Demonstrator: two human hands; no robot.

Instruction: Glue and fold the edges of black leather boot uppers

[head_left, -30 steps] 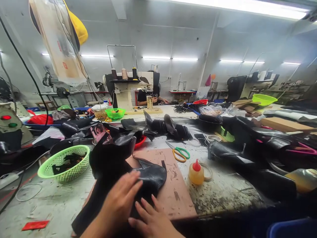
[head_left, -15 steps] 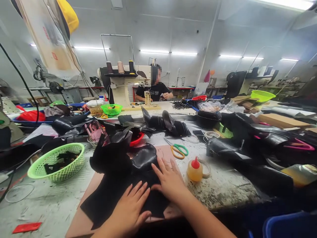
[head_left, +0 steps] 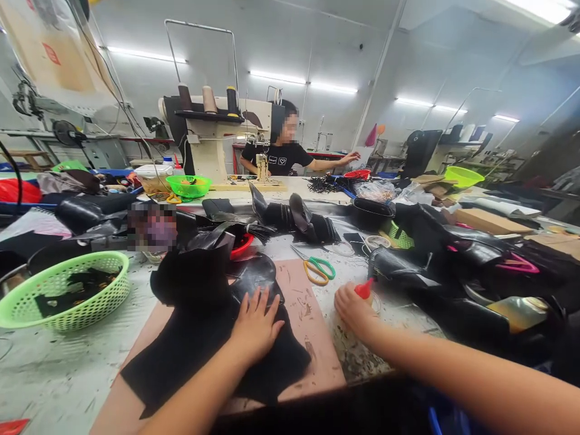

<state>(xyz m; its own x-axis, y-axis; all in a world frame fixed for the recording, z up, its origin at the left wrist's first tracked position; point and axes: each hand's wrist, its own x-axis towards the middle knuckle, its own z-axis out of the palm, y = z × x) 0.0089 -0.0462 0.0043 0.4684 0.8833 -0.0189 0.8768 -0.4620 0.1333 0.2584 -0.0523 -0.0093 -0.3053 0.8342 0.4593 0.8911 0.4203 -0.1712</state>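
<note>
My left hand (head_left: 254, 329) lies with fingers spread on a black leather piece (head_left: 190, 347), pressing its upper right part where a shiny fold shows. Beneath that piece is a pinkish board (head_left: 324, 338). To the right, my right hand (head_left: 356, 311) is wrapped round a small glue bottle (head_left: 364, 289); only its red nozzle cap shows above the fingers. Scissors (head_left: 319, 270) with green and orange handles rest beyond the board's far right corner. Another black piece (head_left: 193, 275) stands up at the leather's far left edge.
A pale green basket (head_left: 109, 296) with black scraps stands at left. Black leather parts (head_left: 412, 266) and a bottle of amber liquid (head_left: 521, 313) lie at right. Across the table, a co-worker (head_left: 283, 156) sits behind a sewing machine (head_left: 203, 145), one arm stretched sideways.
My right hand has left the leather and closed round the glue bottle. My left hand has slid farther up the leather. The co-worker's arm has reached out to the right.
</note>
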